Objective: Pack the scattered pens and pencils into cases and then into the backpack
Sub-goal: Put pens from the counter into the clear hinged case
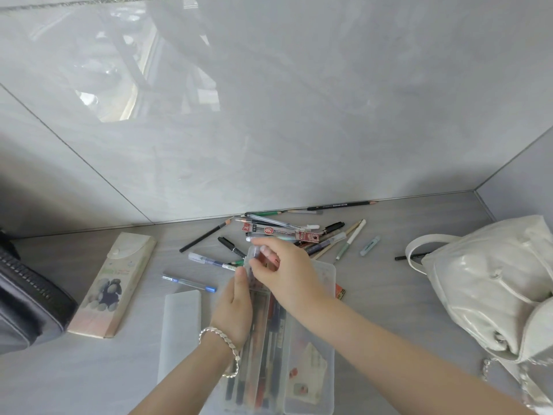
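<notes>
Nearest the camera, a clear case (324, 275) lay open on the desk (389, 324), part-filled with pens. The left hand (233, 310) gripped a slim transparent sleeve (253, 255) above it, and the right hand (287, 274) had its fingers (264, 250) pinching the sleeve's top. Many loose pens and pencils (284, 230) remained scattered behind. The backpack (490, 283) lay well apart at right, with no case seen in it. Progress was judged under halfway.

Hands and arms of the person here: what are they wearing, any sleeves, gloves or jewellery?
No sleeves or gloves show on either arm. At the wrist of the left hand there is a silvery bracelet of twisted, rope-like links. The right hand has nothing on its wrist that shows.
</notes>
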The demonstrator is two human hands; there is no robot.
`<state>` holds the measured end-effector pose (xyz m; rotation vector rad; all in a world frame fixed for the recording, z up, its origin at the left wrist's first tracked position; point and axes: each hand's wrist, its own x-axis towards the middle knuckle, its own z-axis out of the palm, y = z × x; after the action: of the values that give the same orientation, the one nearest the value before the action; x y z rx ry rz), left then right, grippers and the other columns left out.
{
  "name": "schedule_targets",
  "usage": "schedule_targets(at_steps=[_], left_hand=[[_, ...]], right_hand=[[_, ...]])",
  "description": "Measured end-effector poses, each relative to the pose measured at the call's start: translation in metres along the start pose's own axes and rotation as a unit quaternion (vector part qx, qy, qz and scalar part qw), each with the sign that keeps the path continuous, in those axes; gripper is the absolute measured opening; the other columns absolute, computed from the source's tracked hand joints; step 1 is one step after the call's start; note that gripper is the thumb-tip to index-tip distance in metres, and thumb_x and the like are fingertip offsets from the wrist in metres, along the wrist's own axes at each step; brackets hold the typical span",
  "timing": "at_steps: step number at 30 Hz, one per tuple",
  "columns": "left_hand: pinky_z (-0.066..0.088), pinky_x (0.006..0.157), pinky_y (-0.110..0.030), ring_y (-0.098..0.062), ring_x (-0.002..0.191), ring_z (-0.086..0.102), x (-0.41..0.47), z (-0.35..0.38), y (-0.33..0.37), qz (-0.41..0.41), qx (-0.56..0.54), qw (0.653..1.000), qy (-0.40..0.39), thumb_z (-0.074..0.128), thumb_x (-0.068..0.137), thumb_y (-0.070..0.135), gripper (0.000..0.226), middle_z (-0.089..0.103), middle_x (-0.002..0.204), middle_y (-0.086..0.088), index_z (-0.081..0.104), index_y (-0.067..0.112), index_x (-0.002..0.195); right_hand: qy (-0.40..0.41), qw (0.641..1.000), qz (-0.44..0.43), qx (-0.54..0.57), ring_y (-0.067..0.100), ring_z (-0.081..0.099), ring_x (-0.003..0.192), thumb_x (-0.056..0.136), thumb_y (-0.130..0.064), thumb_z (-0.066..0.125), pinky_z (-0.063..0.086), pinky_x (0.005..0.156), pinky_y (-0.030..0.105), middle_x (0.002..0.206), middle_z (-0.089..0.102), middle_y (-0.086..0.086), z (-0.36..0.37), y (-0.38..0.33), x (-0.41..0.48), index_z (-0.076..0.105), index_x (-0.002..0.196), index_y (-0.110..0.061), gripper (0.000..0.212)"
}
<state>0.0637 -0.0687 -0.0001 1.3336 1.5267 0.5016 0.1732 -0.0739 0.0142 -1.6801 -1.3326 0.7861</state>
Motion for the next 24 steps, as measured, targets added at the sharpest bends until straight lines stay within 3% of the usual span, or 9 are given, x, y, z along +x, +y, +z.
schedule_targets(at_steps=[3, 5, 8, 11, 13, 17, 20, 24], left_hand=[[0.027, 0.094, -0.019, -0.010, 0.116, 0.048, -0.002, -0.001, -0.003, -0.005, -0.005, 1.000, -0.004, 0.014, 0.097, 0.042, 0.055, 0.057, 0.120, 0.006, 0.058, 0.019, 0.121], [0.029, 0.093, -0.021, -0.009, 0.109, 0.049, -0.002, -0.003, -0.004, -0.014, -0.020, 1.000, -0.011, 0.017, 0.096, 0.045, 0.054, 0.059, 0.117, 0.006, 0.059, 0.018, 0.116], [0.034, 0.088, -0.029, -0.019, 0.105, 0.053, 0.006, -0.007, -0.007, -0.053, -0.034, 0.998, 0.009, 0.020, 0.093, 0.053, 0.057, 0.061, 0.110, -0.002, 0.060, 0.017, 0.109], [0.035, 0.086, -0.031, -0.022, 0.104, 0.051, 0.019, -0.012, -0.005, -0.114, -0.063, 0.989, 0.065, 0.021, 0.092, 0.057, 0.064, 0.058, 0.116, -0.007, 0.055, 0.009, 0.119], [0.037, 0.090, -0.033, -0.025, 0.108, 0.050, 0.026, -0.016, 0.000, -0.147, -0.106, 0.978, 0.106, 0.021, 0.092, 0.055, 0.067, 0.053, 0.125, -0.011, 0.047, 0.005, 0.130], [0.035, 0.096, -0.039, -0.034, 0.118, 0.048, 0.034, -0.022, 0.009, -0.188, -0.125, 0.962, 0.151, 0.022, 0.094, 0.050, 0.065, 0.049, 0.132, -0.020, 0.039, 0.002, 0.134], [0.036, 0.091, -0.039, -0.031, 0.109, 0.050, 0.033, -0.027, 0.014, -0.187, -0.126, 0.960, 0.166, 0.022, 0.094, 0.051, 0.065, 0.052, 0.126, -0.019, 0.041, 0.002, 0.132], [0.035, 0.081, -0.036, -0.026, 0.089, 0.045, 0.028, -0.028, 0.015, -0.154, -0.142, 0.961, 0.183, 0.024, 0.094, 0.052, 0.057, 0.049, 0.101, -0.009, 0.046, 0.005, 0.120]], right_hand=[[-0.020, 0.997, -0.009, -0.070, 0.000, 0.049, 0.082, 0.081, -0.020, 0.067, 0.045, 0.077, 0.022, 0.091, 0.039, -0.012, -0.002, -0.001, 0.000, 0.061, 0.114, -0.021, 0.033], [-0.017, 0.999, 0.010, -0.031, -0.009, 0.044, 0.082, 0.081, -0.024, 0.067, 0.039, 0.077, 0.012, 0.095, 0.038, -0.013, -0.006, -0.002, -0.002, 0.055, 0.119, -0.022, 0.040], [-0.039, 0.998, 0.043, 0.002, -0.013, 0.042, 0.084, 0.096, -0.032, 0.042, 0.033, 0.077, 0.004, 0.109, 0.041, -0.007, -0.012, -0.005, -0.008, 0.042, 0.132, -0.022, 0.038], [-0.064, 0.997, 0.039, 0.003, -0.018, 0.044, 0.074, 0.100, -0.024, 0.029, 0.032, 0.072, -0.004, 0.098, 0.038, -0.012, -0.014, -0.007, -0.022, 0.044, 0.130, -0.021, 0.034], [-0.067, 0.997, 0.020, 0.018, -0.010, 0.048, 0.073, 0.099, -0.020, 0.034, 0.036, 0.075, 0.002, 0.093, 0.038, -0.015, -0.012, -0.012, -0.032, 0.051, 0.123, -0.021, 0.030], [-0.109, 0.992, -0.055, 0.014, -0.002, 0.048, 0.084, 0.096, -0.014, 0.043, 0.036, 0.084, 0.009, 0.096, 0.047, -0.005, 0.001, -0.021, -0.043, 0.057, 0.114, -0.012, 0.023], [-0.128, 0.977, -0.112, -0.125, 0.017, 0.045, 0.099, 0.096, -0.014, 0.042, 0.038, 0.090, 0.025, 0.104, 0.052, 0.008, 0.007, -0.016, -0.042, 0.056, 0.115, -0.007, 0.025], [-0.158, 0.946, -0.151, -0.240, 0.022, 0.045, 0.099, 0.094, -0.017, 0.042, 0.042, 0.084, 0.035, 0.101, 0.051, 0.010, 0.005, -0.010, -0.037, 0.058, 0.111, -0.005, 0.026]])
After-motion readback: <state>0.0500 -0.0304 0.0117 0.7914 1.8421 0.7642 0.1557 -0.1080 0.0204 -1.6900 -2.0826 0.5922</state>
